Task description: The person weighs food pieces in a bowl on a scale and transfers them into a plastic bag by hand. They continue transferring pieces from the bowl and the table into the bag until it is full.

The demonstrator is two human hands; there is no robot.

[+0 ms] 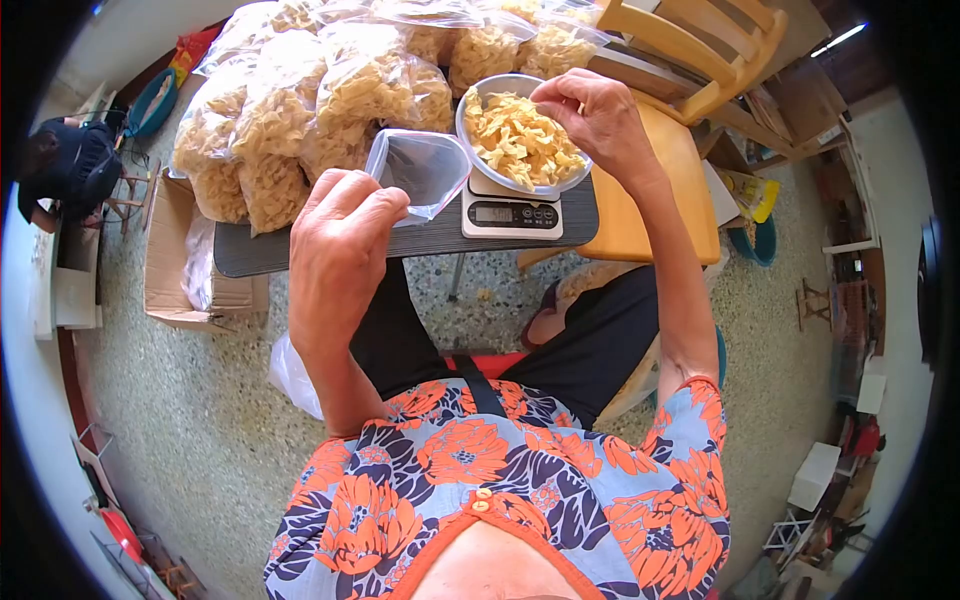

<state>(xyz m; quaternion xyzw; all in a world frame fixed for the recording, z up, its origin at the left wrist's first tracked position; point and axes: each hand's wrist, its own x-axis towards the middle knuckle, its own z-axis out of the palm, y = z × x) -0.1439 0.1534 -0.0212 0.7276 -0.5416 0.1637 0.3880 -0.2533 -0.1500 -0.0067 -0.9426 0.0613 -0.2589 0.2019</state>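
My left hand is closed on the edge of a clear plastic bag, whose mouth gapes open and which looks empty. A white bowl full of pale yellow dried flakes rests on a white digital scale; its display is too small to read. At the bowl's right rim is my right hand, fingers pinched together; whatever they hold, if anything, is hidden.
Filled clear bags are piled on the dark table. A wooden chair stands right of it, a cardboard box at the left. Another person is at the far left.
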